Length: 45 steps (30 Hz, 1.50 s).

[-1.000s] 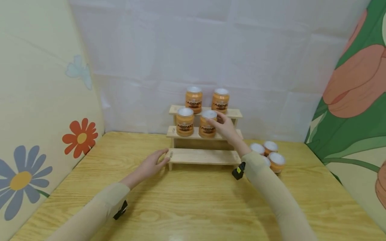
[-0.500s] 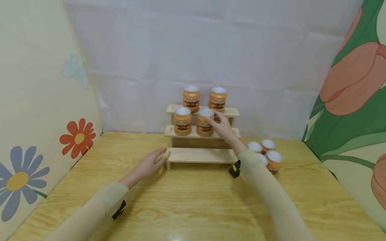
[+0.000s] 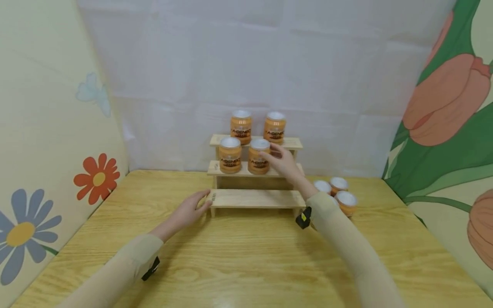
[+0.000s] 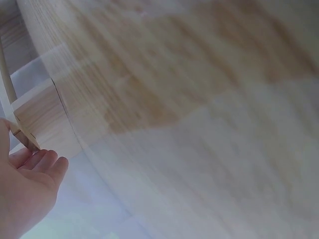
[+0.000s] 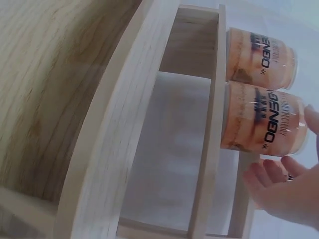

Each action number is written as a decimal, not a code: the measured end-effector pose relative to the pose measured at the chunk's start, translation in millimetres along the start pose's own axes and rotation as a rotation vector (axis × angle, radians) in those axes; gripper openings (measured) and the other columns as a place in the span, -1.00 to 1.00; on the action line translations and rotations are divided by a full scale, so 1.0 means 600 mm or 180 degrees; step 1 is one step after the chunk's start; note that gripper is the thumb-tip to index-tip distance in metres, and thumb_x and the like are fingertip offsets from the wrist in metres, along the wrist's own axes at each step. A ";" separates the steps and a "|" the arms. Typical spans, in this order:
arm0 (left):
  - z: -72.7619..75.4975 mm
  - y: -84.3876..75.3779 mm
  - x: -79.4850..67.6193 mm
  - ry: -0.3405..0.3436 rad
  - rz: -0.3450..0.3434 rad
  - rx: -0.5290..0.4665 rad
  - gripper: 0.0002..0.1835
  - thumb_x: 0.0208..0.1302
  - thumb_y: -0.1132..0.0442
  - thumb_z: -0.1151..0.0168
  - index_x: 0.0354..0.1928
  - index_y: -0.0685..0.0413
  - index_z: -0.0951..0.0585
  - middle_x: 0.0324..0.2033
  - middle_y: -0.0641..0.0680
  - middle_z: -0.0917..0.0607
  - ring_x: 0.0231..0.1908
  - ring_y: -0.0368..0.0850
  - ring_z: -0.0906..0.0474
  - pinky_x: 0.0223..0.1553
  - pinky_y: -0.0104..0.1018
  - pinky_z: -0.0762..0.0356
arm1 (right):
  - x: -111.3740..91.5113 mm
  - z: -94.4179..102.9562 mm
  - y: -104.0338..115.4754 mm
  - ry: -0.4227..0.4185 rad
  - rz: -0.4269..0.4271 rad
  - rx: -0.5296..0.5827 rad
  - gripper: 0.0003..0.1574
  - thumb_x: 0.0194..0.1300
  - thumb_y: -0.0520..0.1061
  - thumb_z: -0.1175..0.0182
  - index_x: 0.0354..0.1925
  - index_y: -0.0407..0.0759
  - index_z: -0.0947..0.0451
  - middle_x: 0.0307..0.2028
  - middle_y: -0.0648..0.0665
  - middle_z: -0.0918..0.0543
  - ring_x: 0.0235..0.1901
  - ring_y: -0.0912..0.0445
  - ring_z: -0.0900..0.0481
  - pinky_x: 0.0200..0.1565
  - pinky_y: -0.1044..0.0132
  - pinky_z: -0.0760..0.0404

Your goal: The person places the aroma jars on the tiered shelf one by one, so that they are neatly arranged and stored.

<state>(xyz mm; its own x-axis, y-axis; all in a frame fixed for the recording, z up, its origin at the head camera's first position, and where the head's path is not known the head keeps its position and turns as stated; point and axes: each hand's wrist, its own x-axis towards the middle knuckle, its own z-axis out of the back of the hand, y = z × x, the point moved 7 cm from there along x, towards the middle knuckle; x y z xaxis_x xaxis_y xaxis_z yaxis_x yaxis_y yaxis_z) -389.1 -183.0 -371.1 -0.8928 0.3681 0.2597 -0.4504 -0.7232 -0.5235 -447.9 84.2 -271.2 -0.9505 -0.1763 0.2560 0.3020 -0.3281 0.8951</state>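
A three-tier wooden stand (image 3: pixel 250 198) stands against the back, its lowest board bare. My left hand (image 3: pixel 188 209) grips that board's left end; in the left wrist view the board's corner (image 4: pixel 27 139) lies between thumb and fingers. On the middle tier stand two upright orange cans with pale lids, a left can (image 3: pixel 230 158) and a right can (image 3: pixel 258 164). My right hand (image 3: pixel 284 163) holds the right one by its upper side, thumb in front and fingers behind. The right wrist view shows this can (image 5: pixel 261 119) with its base at the board.
On the top tier are two more orange cans, a left one (image 3: pixel 241 128) and a right one (image 3: pixel 275 129). Several cans (image 3: pixel 346 205) stand on the wooden table (image 3: pixel 231 265) to the right, partly behind my right sleeve. A white cloth (image 3: pixel 246 64) hangs behind the stand.
The whole scene slips slightly left in the head view. Both hands and the cans keep their places relative to the stand.
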 end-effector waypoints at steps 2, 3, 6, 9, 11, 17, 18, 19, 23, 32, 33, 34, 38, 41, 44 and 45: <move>-0.002 0.002 -0.001 0.0002 0.0003 -0.0026 -0.41 0.44 0.11 0.03 0.33 0.40 -0.22 0.28 0.39 -0.32 0.28 0.32 -0.22 0.25 0.19 -0.25 | -0.008 0.005 -0.001 0.0029 0.0032 -0.0012 -0.14 0.26 0.17 -0.19 0.39 -0.10 -0.17 0.34 -0.15 -0.30 0.29 -0.05 -0.30 0.27 0.08 -0.36; -0.002 0.004 -0.001 0.0004 0.0012 -0.0034 -0.42 0.44 0.12 0.02 0.33 0.39 -0.22 0.28 0.38 -0.32 0.28 0.31 -0.23 0.25 0.18 -0.25 | -0.012 0.008 -0.001 0.0046 0.0052 -0.0011 -0.17 0.28 0.16 -0.18 0.38 -0.10 -0.18 0.34 -0.15 -0.30 0.30 -0.05 -0.29 0.27 0.08 -0.36; -0.004 0.003 -0.002 0.0010 0.0015 -0.0039 -0.41 0.44 0.11 0.02 0.33 0.39 -0.22 0.28 0.38 -0.32 0.28 0.32 -0.22 0.25 0.19 -0.24 | -0.027 0.021 -0.003 0.0087 0.0121 0.0008 -0.24 0.33 0.08 -0.15 0.37 -0.14 -0.18 0.33 -0.19 -0.30 0.30 -0.07 -0.28 0.27 0.04 -0.35; -0.005 0.002 -0.004 0.0017 0.0016 -0.0063 -0.41 0.44 0.11 0.02 0.33 0.39 -0.22 0.28 0.38 -0.32 0.28 0.32 -0.22 0.25 0.19 -0.24 | -0.045 0.036 -0.003 0.0112 0.0173 0.0008 -0.28 0.35 0.02 -0.12 0.37 -0.17 -0.18 0.32 -0.23 -0.30 0.30 -0.09 -0.28 0.27 0.00 -0.34; -0.005 -0.001 -0.005 0.0014 0.0001 -0.0069 -0.41 0.44 0.10 0.02 0.33 0.40 -0.22 0.27 0.39 -0.32 0.28 0.33 -0.22 0.25 0.20 -0.24 | -0.057 0.046 -0.003 0.0118 0.0178 -0.0021 -0.29 0.36 0.02 -0.11 0.37 -0.18 -0.19 0.32 -0.25 -0.30 0.29 -0.11 -0.28 0.27 -0.03 -0.34; -0.006 -0.003 -0.005 0.0024 0.0011 -0.0078 -0.39 0.45 0.06 0.05 0.34 0.38 -0.22 0.29 0.37 -0.31 0.29 0.31 -0.21 0.26 0.19 -0.24 | -0.088 0.079 -0.013 0.0138 0.0060 -0.0075 -0.26 0.36 0.09 -0.10 0.37 -0.17 -0.19 0.34 -0.24 -0.28 0.31 -0.12 -0.25 0.27 -0.06 -0.33; -0.005 -0.002 -0.004 0.0023 0.0016 -0.0083 -0.40 0.45 0.07 0.05 0.34 0.38 -0.22 0.29 0.37 -0.31 0.29 0.31 -0.21 0.26 0.19 -0.23 | -0.093 0.084 -0.017 0.0143 0.0043 -0.0081 -0.26 0.36 0.10 -0.09 0.37 -0.17 -0.19 0.34 -0.24 -0.28 0.32 -0.11 -0.25 0.27 -0.06 -0.33; -0.005 -0.003 -0.004 0.0022 0.0019 -0.0090 -0.40 0.45 0.07 0.05 0.34 0.38 -0.22 0.29 0.37 -0.31 0.29 0.31 -0.21 0.26 0.19 -0.23 | -0.097 0.089 -0.020 0.0143 0.0031 -0.0102 -0.27 0.36 0.10 -0.09 0.36 -0.18 -0.20 0.34 -0.24 -0.28 0.32 -0.11 -0.25 0.27 -0.07 -0.32; -0.001 -0.006 -0.002 0.0012 0.0027 -0.0107 -0.39 0.45 0.07 0.05 0.34 0.39 -0.21 0.29 0.38 -0.30 0.29 0.32 -0.20 0.27 0.19 -0.21 | -0.119 0.110 -0.032 0.0114 -0.0039 -0.0273 -0.31 0.38 0.11 -0.06 0.35 -0.16 -0.23 0.32 -0.23 -0.32 0.30 -0.10 -0.28 0.26 -0.07 -0.33; 0.002 -0.008 0.000 0.0070 0.0034 -0.0109 -0.39 0.45 0.07 0.05 0.34 0.39 -0.20 0.29 0.39 -0.29 0.29 0.33 -0.19 0.27 0.20 -0.21 | -0.169 0.147 -0.059 -0.0001 -0.0171 -0.0615 -0.24 0.33 0.25 -0.06 0.33 -0.13 -0.27 0.29 -0.21 -0.37 0.27 -0.12 -0.32 0.24 -0.09 -0.35; 0.002 -0.007 0.001 0.0079 0.0038 -0.0109 -0.39 0.45 0.07 0.06 0.35 0.39 -0.19 0.30 0.39 -0.28 0.30 0.33 -0.18 0.26 0.20 -0.21 | -0.173 0.150 -0.061 -0.0011 -0.0153 -0.0647 -0.24 0.33 0.24 -0.06 0.32 -0.14 -0.27 0.28 -0.23 -0.38 0.26 -0.13 -0.33 0.23 -0.08 -0.36; 0.002 -0.006 0.000 0.0088 0.0063 -0.0127 -0.39 0.45 0.07 0.06 0.35 0.38 -0.19 0.30 0.38 -0.28 0.30 0.32 -0.18 0.27 0.20 -0.21 | -0.177 0.153 -0.061 -0.0027 -0.0114 -0.0685 -0.25 0.34 0.21 -0.07 0.32 -0.17 -0.28 0.27 -0.25 -0.39 0.25 -0.14 -0.35 0.23 -0.08 -0.38; 0.003 -0.003 0.000 0.0102 0.0076 -0.0107 -0.38 0.46 0.05 0.07 0.36 0.37 -0.18 0.31 0.38 -0.27 0.30 0.33 -0.17 0.26 0.21 -0.21 | -0.189 0.162 -0.066 -0.0056 0.0020 -0.0734 -0.33 0.36 0.06 -0.11 0.27 -0.31 -0.32 0.22 -0.35 -0.43 0.20 -0.19 -0.40 0.17 -0.07 -0.44; 0.004 -0.004 -0.001 0.0101 0.0084 -0.0112 -0.37 0.46 0.04 0.08 0.36 0.36 -0.18 0.31 0.38 -0.27 0.31 0.32 -0.17 0.27 0.20 -0.21 | -0.199 0.166 -0.073 -0.0026 0.0073 -0.0757 -0.36 0.34 -0.03 -0.14 0.24 -0.39 -0.33 0.19 -0.41 -0.43 0.18 -0.23 -0.41 0.16 -0.09 -0.45; 0.003 -0.003 -0.003 0.0105 0.0079 -0.0111 -0.38 0.46 0.05 0.08 0.36 0.37 -0.18 0.31 0.39 -0.27 0.30 0.33 -0.17 0.26 0.21 -0.21 | -0.209 0.171 -0.084 -0.0015 -0.0015 -0.0785 -0.33 0.32 -0.02 -0.17 0.25 -0.39 -0.32 0.19 -0.41 -0.42 0.18 -0.24 -0.40 0.16 -0.11 -0.44; 0.003 -0.003 -0.003 0.0104 0.0084 -0.0121 -0.38 0.46 0.05 0.07 0.36 0.37 -0.18 0.31 0.38 -0.27 0.30 0.33 -0.17 0.27 0.20 -0.21 | -0.212 0.173 -0.088 -0.0013 -0.0058 -0.0794 -0.31 0.31 0.00 -0.18 0.25 -0.38 -0.32 0.20 -0.41 -0.41 0.18 -0.24 -0.39 0.16 -0.11 -0.43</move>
<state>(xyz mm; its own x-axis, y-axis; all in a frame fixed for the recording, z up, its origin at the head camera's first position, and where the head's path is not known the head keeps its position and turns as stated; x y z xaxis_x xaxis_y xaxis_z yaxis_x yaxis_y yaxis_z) -386.6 -183.4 -369.0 -0.9035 0.3685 0.2190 -0.4256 -0.7105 -0.5604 -350.7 220.4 -313.2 -0.9560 -0.1646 0.2427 0.2932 -0.5501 0.7820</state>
